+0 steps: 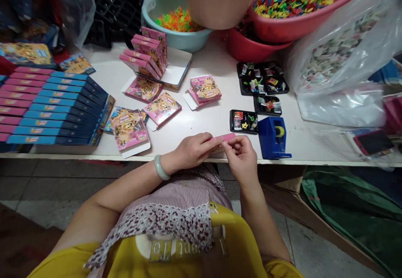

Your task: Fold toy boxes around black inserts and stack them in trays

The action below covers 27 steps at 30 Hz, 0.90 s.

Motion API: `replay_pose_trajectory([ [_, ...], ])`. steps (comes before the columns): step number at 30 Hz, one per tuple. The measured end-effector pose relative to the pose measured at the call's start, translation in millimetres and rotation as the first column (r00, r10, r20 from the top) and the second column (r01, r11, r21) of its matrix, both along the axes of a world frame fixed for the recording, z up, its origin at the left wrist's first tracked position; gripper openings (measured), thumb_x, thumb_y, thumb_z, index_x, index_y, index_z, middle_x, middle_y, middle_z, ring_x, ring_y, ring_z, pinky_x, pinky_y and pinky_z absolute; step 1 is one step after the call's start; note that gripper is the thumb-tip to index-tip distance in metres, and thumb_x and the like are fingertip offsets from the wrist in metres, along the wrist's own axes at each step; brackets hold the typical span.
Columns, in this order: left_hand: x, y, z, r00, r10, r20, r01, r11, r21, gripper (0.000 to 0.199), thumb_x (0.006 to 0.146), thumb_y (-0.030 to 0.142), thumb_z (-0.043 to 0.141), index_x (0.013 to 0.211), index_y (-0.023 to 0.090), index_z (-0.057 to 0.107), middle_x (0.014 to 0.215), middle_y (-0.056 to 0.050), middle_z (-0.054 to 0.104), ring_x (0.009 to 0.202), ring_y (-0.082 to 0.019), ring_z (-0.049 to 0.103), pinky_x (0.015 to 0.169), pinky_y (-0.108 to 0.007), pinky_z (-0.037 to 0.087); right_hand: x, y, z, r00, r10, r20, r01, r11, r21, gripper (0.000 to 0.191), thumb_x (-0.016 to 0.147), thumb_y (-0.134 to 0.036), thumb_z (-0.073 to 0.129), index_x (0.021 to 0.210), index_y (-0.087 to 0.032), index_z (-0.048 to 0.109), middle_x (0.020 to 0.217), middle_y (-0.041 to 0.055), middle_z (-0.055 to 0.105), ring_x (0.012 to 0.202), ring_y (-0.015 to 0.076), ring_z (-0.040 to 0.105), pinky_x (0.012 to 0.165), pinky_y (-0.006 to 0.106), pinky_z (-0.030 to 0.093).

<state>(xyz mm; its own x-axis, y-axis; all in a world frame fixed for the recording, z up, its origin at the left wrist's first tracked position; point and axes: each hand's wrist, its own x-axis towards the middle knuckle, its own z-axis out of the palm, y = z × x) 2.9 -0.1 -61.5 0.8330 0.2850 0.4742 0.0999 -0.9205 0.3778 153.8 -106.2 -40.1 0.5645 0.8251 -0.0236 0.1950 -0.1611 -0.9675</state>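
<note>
Between my two hands, at the table's front edge, is a small pink box (pixel 223 137), seen mostly edge-on. My left hand (pixel 196 149), with a pale bangle on its wrist, grips the box's left end. The thumb and fingers of my right hand (pixel 241 154) pinch the other end. Just beyond them lies a black tray (pixel 243 121) with small toys and packets in its compartments. A blue tape dispenser (pixel 272 137) stands to the right of my right hand. Left of my hands lie several loose pink boxes, one (pixel 130 129) with a white flap out.
Blue and pink boxes (pixel 59 106) are stacked at the left. More filled black trays (pixel 263 77) lie at centre right. Behind stand a light-blue basin (pixel 176 39), a beige basin (pixel 220 1) and a red basin (pixel 301 22). A clear bag of packets (pixel 345 56) sits at right.
</note>
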Motion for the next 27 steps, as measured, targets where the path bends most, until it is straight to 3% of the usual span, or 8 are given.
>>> replay_pose_trajectory([
  [8,2.1,4.0,1.6,0.998,-0.021,0.062,0.031,0.986,-0.164,0.048,0.096,0.015,0.044,0.142,0.024,0.039,0.098,-0.006,0.06,0.083,-0.015,0.059,0.07,-0.027,0.053,-3.5,5.2,-8.9,1.0,0.007,-0.02,-0.006,1.0,0.005,0.024,0.081,-0.042,0.066,0.086,-0.023,0.052,0.076,-0.0008,0.068,0.068,0.0151,0.066,0.06,0.026,0.049],
  [12,1.4,12.8,1.9,0.996,-0.04,0.084,0.055,0.98,-0.191,0.056,0.095,0.016,0.045,0.148,0.025,0.032,0.097,-0.005,0.061,0.082,-0.015,0.058,0.07,-0.028,0.052,-0.8,12.3,-5.2,0.979,0.002,0.205,0.01,0.998,-0.056,0.022,0.083,-0.043,0.063,0.082,-0.024,0.053,0.068,-0.003,0.064,0.056,0.0137,0.058,0.057,0.026,0.045],
  [15,1.6,21.2,1.0,0.994,-0.083,0.068,0.096,0.972,-0.214,0.055,0.094,0.015,0.046,0.146,0.028,0.038,0.094,-0.004,0.06,0.078,-0.014,0.058,0.067,-0.027,0.051,9.8,19.6,-8.1,0.924,0.041,0.38,0.012,0.99,-0.137,0.022,0.083,-0.044,0.063,0.084,-0.024,0.055,0.064,-0.0035,0.062,0.055,0.0155,0.057,0.056,0.028,0.043],
  [17,2.2,24.5,-2.0,0.995,-0.064,0.074,0.081,0.963,-0.255,0.047,0.094,0.017,0.048,0.14,0.028,0.048,0.094,-0.004,0.062,0.079,-0.014,0.059,0.067,-0.026,0.051,19.0,25.8,-17.6,0.889,0.034,0.458,0.028,0.991,-0.128,0.028,0.08,-0.049,0.067,0.089,-0.024,0.057,0.066,-0.0019,0.063,0.062,0.0184,0.061,0.061,0.031,0.046],
  [19,1.7,26.1,-7.5,0.995,0.021,0.099,0.014,0.942,-0.337,0.039,0.094,0.023,0.053,0.133,0.025,0.055,0.098,-0.005,0.066,0.084,-0.015,0.062,0.073,-0.028,0.053,26.1,32.3,-32.4,0.874,-0.011,0.486,0.033,0.999,-0.037,0.041,0.075,-0.053,0.071,0.099,-0.023,0.059,0.081,0.0034,0.068,0.077,0.0223,0.064,0.072,0.036,0.051],
  [22,-2.6,32.0,-16.3,0.978,0.189,0.085,-0.123,0.858,-0.499,0.034,0.091,0.032,0.061,0.122,0.02,0.062,0.11,-0.008,0.069,0.093,-0.017,0.065,0.082,-0.031,0.055,29.6,40.6,-56.4,0.951,0.065,0.302,-0.077,0.997,0.029,0.059,0.073,-0.054,0.072,0.121,-0.023,0.055,0.112,0.01,0.067,0.099,0.0252,0.064,0.084,0.041,0.054],
  [25,-6.7,53.6,-18.4,0.969,0.248,-0.005,-0.197,0.755,-0.625,0.036,0.091,0.04,0.059,0.119,0.018,0.063,0.108,-0.008,0.071,0.091,-0.017,0.067,0.08,-0.03,0.056,33.7,47.8,-70.7,0.968,0.244,-0.048,-0.245,0.969,-0.014,0.056,0.077,-0.053,0.066,0.123,-0.023,0.056,0.113,0.0097,0.069,0.097,0.0246,0.067,0.083,0.041,0.057],
  [27,-2.3,76.9,-15.9,0.958,0.281,-0.051,-0.252,0.749,-0.612,0.04,0.092,0.042,0.057,0.124,0.018,0.059,0.11,-0.009,0.069,0.096,-0.018,0.066,0.084,-0.032,0.056,45.5,57.2,-72.5,0.969,0.205,-0.139,-0.205,0.979,0.014,0.054,0.077,-0.054,0.065,0.12,-0.022,0.058,0.111,0.0101,0.07,0.098,0.0255,0.068,0.085,0.042,0.057],
])
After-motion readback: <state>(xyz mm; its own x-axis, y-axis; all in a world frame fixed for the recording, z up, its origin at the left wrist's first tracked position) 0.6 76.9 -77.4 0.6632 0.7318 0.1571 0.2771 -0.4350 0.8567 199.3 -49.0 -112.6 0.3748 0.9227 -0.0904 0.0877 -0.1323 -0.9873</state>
